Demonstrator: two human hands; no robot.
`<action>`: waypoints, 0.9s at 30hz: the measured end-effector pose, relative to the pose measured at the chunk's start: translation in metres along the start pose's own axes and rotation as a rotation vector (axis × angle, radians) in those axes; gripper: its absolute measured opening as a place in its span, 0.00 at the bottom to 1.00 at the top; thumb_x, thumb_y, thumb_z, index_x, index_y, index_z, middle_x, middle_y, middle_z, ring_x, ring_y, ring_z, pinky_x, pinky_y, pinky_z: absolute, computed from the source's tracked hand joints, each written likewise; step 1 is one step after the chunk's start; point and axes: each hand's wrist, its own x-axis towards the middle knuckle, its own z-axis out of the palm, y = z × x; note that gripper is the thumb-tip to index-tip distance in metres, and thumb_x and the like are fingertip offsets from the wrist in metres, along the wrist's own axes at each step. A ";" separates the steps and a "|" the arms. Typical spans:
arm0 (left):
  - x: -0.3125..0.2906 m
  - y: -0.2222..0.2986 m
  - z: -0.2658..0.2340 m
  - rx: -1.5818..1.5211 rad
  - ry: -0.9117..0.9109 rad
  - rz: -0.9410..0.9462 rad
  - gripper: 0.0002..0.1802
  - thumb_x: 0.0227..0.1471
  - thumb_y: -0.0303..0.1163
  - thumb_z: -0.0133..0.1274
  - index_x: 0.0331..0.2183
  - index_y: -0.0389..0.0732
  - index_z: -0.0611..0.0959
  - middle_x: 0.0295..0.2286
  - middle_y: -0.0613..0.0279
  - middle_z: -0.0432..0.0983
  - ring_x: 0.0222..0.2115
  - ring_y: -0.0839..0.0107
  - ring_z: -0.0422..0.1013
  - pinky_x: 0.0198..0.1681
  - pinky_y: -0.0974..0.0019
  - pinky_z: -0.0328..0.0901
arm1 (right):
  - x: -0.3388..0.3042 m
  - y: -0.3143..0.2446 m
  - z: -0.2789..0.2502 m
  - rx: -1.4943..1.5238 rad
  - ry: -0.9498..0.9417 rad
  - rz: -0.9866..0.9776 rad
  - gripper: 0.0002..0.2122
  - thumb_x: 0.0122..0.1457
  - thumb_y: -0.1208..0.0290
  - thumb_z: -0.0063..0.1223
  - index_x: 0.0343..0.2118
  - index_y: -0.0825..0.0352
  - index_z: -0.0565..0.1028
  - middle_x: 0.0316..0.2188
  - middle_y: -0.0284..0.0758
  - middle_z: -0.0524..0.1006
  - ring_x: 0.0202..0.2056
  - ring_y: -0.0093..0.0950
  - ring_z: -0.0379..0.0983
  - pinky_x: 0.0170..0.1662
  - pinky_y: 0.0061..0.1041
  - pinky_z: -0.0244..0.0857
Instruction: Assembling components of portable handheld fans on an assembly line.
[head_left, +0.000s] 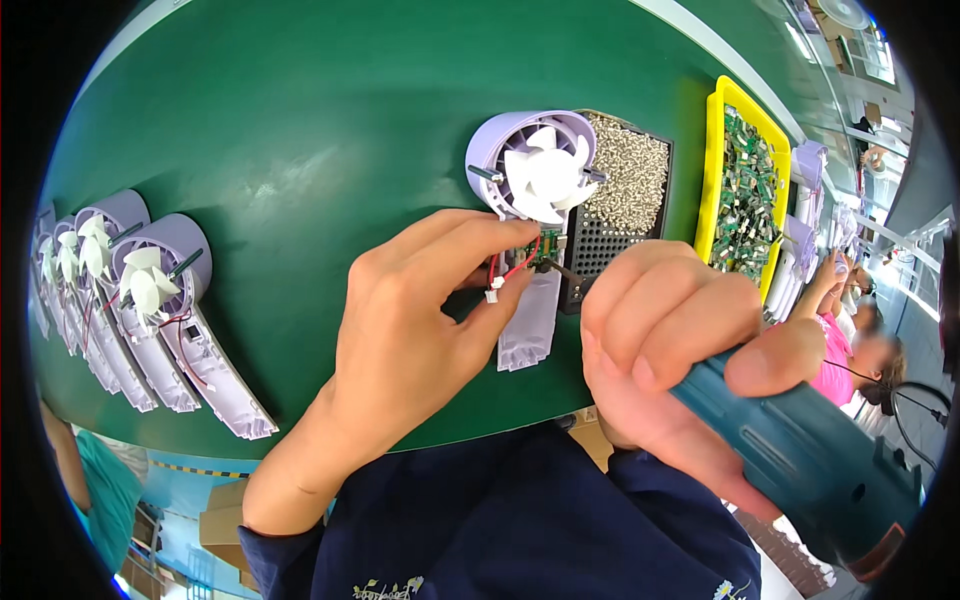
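A lilac handheld fan with white blades lies face up in front of me, its handle shell pointing toward me. My left hand pinches a small green circuit board at the top of that handle between thumb and forefinger. Red wires with a white plug hang out by the fingertips. In my right hand is a teal electric screwdriver, fingers wrapped around its body. Its thin dark bit reaches the board beside my left fingers; the exact contact point is too small to make out.
A black perforated tray heaped with small screws sits right of the fan. Beyond it stands a yellow bin of circuit boards. Several similar fans line the left side, more at far right. Other people sit nearby.
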 end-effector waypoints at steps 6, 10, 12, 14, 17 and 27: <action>0.000 0.000 0.001 -0.096 0.005 -0.050 0.15 0.46 0.17 0.61 0.39 0.36 0.84 0.35 0.57 0.80 0.34 0.74 0.78 0.33 0.73 0.74 | 0.000 0.005 0.003 0.068 0.101 -0.115 0.34 0.53 0.31 0.51 0.44 0.62 0.66 0.23 0.34 0.67 0.17 0.27 0.60 0.19 0.27 0.55; -0.004 0.003 0.005 -0.167 -0.008 -0.133 0.15 0.51 0.18 0.59 0.43 0.34 0.82 0.37 0.59 0.79 0.36 0.75 0.76 0.36 0.73 0.73 | -0.003 -0.037 -0.018 0.155 0.223 -0.145 0.34 0.55 0.30 0.45 0.43 0.63 0.64 0.24 0.35 0.67 0.19 0.28 0.62 0.21 0.27 0.59; -0.004 0.012 0.005 -0.203 -0.015 -0.187 0.15 0.52 0.18 0.58 0.43 0.34 0.81 0.37 0.60 0.79 0.35 0.76 0.76 0.36 0.74 0.72 | -0.012 -0.055 -0.029 0.179 0.260 -0.127 0.34 0.56 0.29 0.43 0.43 0.63 0.64 0.24 0.35 0.67 0.19 0.27 0.63 0.22 0.26 0.60; -0.001 0.018 0.001 -0.314 -0.060 -0.336 0.14 0.54 0.18 0.55 0.44 0.33 0.79 0.38 0.61 0.77 0.36 0.80 0.72 0.37 0.76 0.68 | -0.033 -0.063 -0.035 0.188 0.320 -0.097 0.35 0.55 0.28 0.43 0.42 0.64 0.64 0.24 0.35 0.68 0.19 0.28 0.64 0.21 0.26 0.61; -0.001 0.010 -0.002 -0.341 -0.016 -0.256 0.11 0.56 0.19 0.54 0.43 0.34 0.80 0.36 0.62 0.78 0.32 0.83 0.71 0.32 0.79 0.65 | -0.064 -0.072 -0.051 0.140 0.404 -0.096 0.38 0.52 0.24 0.40 0.41 0.64 0.64 0.22 0.36 0.68 0.18 0.28 0.64 0.19 0.26 0.61; 0.017 0.022 -0.003 -0.288 0.054 -0.313 0.12 0.55 0.18 0.53 0.43 0.32 0.80 0.38 0.59 0.78 0.35 0.80 0.71 0.40 0.75 0.65 | -0.096 -0.105 -0.102 0.087 0.620 -0.060 0.39 0.52 0.22 0.35 0.38 0.64 0.64 0.18 0.34 0.65 0.16 0.25 0.63 0.15 0.23 0.59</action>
